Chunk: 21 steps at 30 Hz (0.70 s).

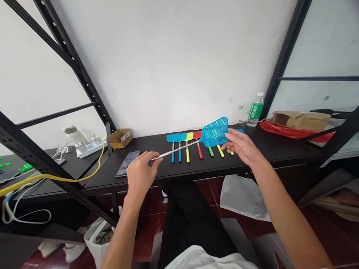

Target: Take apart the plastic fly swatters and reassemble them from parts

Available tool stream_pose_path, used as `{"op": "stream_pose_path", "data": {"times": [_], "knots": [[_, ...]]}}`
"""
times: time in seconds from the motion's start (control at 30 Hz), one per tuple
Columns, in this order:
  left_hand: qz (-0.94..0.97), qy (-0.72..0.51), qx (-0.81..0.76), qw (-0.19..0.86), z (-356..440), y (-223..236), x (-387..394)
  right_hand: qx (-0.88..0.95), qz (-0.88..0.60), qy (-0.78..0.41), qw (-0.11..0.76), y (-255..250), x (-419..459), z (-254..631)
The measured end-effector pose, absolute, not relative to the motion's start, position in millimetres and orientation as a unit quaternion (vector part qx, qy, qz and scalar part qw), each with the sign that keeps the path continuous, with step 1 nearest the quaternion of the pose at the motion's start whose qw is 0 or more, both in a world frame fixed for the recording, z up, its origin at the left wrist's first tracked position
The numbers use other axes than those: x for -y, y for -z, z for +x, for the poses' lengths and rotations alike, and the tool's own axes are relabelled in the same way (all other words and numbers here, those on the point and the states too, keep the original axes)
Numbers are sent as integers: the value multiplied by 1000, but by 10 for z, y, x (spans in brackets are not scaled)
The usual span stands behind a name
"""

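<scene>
A blue fly swatter (215,132) with a perforated head and a thin metal shaft is held between my hands above the black table. My left hand (142,169) is closed around its handle end, which is mostly hidden in the fingers. At the other end, my right hand (241,146) pinches the right edge of the blue head. Behind lies a row of several more fly swatters, among them a blue one (172,144), a yellow one (187,146) and a red one (199,147). The held head partly covers those at the right.
A phone (128,163) lies left of my left hand, near an open cardboard box (120,139). A water bottle (255,110) stands at the back right, beside brown packaging (301,120) on red plastic. Black rack posts flank the table, and a yellow cable (89,177) crosses the left side.
</scene>
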<state>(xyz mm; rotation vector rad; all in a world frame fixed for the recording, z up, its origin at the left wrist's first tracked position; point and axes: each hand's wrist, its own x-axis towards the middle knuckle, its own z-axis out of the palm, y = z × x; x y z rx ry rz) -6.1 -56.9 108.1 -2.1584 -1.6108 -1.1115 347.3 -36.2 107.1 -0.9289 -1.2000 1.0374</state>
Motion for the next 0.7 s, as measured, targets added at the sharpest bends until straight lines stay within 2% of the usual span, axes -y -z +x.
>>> {"op": "stream_pose_path", "data": {"times": [0.23,0.4,0.7], "knots": [[-756,359,537,104,-85,-1064,562,565,-357,-503,548,-1066,441,3439],[-782,329,523,81,22,-1026,601,558,-354,-524,537,-1018,422,3232],[-793,342,500,70,135,-1004,637,493,-360,-522,595,-889,294,3090]]}}
